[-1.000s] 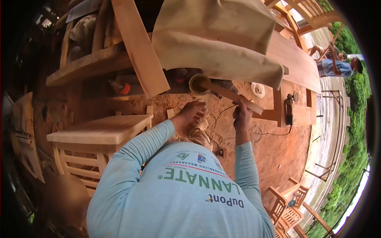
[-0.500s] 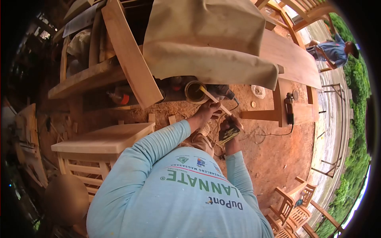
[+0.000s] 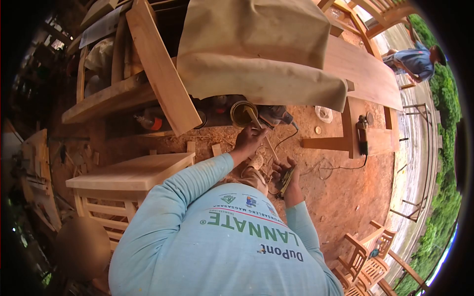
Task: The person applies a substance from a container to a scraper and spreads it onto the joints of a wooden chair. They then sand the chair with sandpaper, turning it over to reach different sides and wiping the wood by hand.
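Note:
My left hand (image 3: 250, 140) is closed around a slim wooden stick (image 3: 268, 142). The stick's upper end reaches into an open tin can (image 3: 239, 117) with a yellowish rim, and its other end slants down toward my right hand (image 3: 287, 171). A dark flat piece with yellow streaks (image 3: 285, 184) rests in the right hand, seen nearly edge-on, with the fingers curled near it; what exactly it is I cannot tell. Just right of the can lies a dark power tool (image 3: 274, 116) with a cord.
A brown sheet (image 3: 256, 44) drapes over the workbench ahead. A wooden plank (image 3: 160, 64) leans at its left. A pale wooden stool (image 3: 131, 170) stands at left. Another power tool (image 3: 363, 133) with a cord sits at right. A person (image 3: 414, 61) is at far right, near wooden chairs (image 3: 373, 266).
My left hand has shifted slightly left and the stick has tilted steeper in the can. My right hand has dropped away from the stick, turning the dark piece edge-on.

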`<control>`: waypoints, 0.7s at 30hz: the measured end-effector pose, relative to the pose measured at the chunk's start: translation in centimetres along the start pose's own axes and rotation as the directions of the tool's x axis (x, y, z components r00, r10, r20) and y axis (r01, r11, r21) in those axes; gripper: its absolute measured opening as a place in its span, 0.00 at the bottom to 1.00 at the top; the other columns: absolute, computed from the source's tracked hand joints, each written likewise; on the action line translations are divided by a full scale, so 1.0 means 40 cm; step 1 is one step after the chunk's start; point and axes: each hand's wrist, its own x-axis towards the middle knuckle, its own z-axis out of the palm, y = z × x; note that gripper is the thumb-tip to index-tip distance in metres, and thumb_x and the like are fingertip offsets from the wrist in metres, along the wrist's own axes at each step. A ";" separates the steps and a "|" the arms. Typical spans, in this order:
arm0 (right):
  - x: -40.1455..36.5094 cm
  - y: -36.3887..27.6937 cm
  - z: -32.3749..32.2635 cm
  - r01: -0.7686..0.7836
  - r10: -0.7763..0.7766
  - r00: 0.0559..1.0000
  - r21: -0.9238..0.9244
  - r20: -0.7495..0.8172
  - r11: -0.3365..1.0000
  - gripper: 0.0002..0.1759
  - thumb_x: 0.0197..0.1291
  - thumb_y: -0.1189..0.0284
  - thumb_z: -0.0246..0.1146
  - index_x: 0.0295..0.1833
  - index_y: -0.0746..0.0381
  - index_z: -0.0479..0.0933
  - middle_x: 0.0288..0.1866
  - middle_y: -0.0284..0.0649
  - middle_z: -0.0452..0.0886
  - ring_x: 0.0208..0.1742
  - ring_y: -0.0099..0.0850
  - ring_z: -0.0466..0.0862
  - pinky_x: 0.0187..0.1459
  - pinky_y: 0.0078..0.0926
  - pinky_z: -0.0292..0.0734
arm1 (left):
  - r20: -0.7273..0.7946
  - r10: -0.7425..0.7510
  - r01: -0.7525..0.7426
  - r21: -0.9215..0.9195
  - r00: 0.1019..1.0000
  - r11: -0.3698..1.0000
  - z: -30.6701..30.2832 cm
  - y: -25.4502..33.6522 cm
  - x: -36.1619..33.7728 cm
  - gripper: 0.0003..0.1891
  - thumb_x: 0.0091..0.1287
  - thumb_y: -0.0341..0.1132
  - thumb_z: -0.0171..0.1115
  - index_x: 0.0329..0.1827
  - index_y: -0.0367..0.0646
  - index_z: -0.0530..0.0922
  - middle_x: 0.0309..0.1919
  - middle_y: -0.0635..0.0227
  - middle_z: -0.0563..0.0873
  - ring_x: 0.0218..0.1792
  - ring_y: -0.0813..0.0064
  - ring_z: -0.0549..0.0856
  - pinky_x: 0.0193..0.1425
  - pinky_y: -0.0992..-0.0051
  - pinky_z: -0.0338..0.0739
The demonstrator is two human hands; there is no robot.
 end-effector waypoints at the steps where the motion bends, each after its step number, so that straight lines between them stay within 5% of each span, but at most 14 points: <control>1: -0.012 0.003 -0.007 -0.007 0.007 0.999 0.000 -0.031 1.000 0.24 0.68 0.49 0.53 0.43 0.60 0.79 0.29 0.37 0.83 0.20 0.31 0.75 0.18 0.26 0.67 | -0.005 0.012 -0.012 0.044 1.000 0.999 -0.005 -0.010 0.000 0.23 0.69 0.52 0.71 0.51 0.41 0.79 0.43 0.59 0.93 0.45 0.67 0.92 0.48 0.68 0.85; 4: -0.035 0.015 -0.023 0.083 -0.079 0.986 0.019 -0.148 0.996 0.22 0.67 0.50 0.51 0.43 0.58 0.77 0.30 0.36 0.82 0.22 0.32 0.76 0.18 0.27 0.66 | -0.036 0.079 -0.073 0.138 0.996 0.988 -0.019 -0.009 -0.017 0.24 0.68 0.52 0.72 0.53 0.41 0.78 0.42 0.59 0.92 0.44 0.66 0.93 0.48 0.68 0.85; 7: -0.039 0.000 -0.029 0.159 -0.157 0.972 -0.003 -0.175 0.987 0.19 0.67 0.53 0.51 0.47 0.58 0.76 0.29 0.37 0.81 0.22 0.31 0.76 0.19 0.27 0.68 | -0.010 0.102 -0.102 0.045 0.995 0.994 -0.027 -0.058 -0.010 0.24 0.69 0.50 0.72 0.55 0.40 0.78 0.41 0.59 0.92 0.44 0.65 0.93 0.48 0.68 0.85; 14: 0.024 -0.070 0.014 0.107 -0.108 0.994 -0.036 -0.020 0.994 0.12 0.74 0.63 0.50 0.49 0.58 0.75 0.38 0.43 0.82 0.23 0.32 0.78 0.22 0.29 0.73 | 0.091 0.168 -0.182 0.183 0.982 0.966 -0.089 -0.045 -0.036 0.23 0.72 0.49 0.70 0.57 0.40 0.78 0.43 0.60 0.92 0.44 0.66 0.92 0.48 0.68 0.85; 17: 0.026 -0.071 0.086 0.142 -0.148 0.986 -0.081 -0.081 0.987 0.12 0.73 0.66 0.50 0.48 0.60 0.76 0.38 0.44 0.82 0.25 0.32 0.79 0.24 0.30 0.75 | 0.089 0.136 -0.155 0.267 0.987 0.951 -0.113 -0.005 -0.039 0.22 0.74 0.48 0.69 0.57 0.40 0.78 0.42 0.61 0.91 0.45 0.68 0.92 0.49 0.69 0.85; 21: 0.103 -0.072 0.064 0.223 -0.212 0.971 -0.102 0.111 0.969 0.13 0.72 0.72 0.50 0.51 0.64 0.78 0.40 0.41 0.83 0.34 0.34 0.83 0.36 0.31 0.80 | 0.095 0.107 -0.132 0.328 0.990 0.936 -0.133 0.023 -0.047 0.22 0.74 0.49 0.68 0.60 0.41 0.78 0.42 0.62 0.91 0.44 0.67 0.91 0.49 0.68 0.85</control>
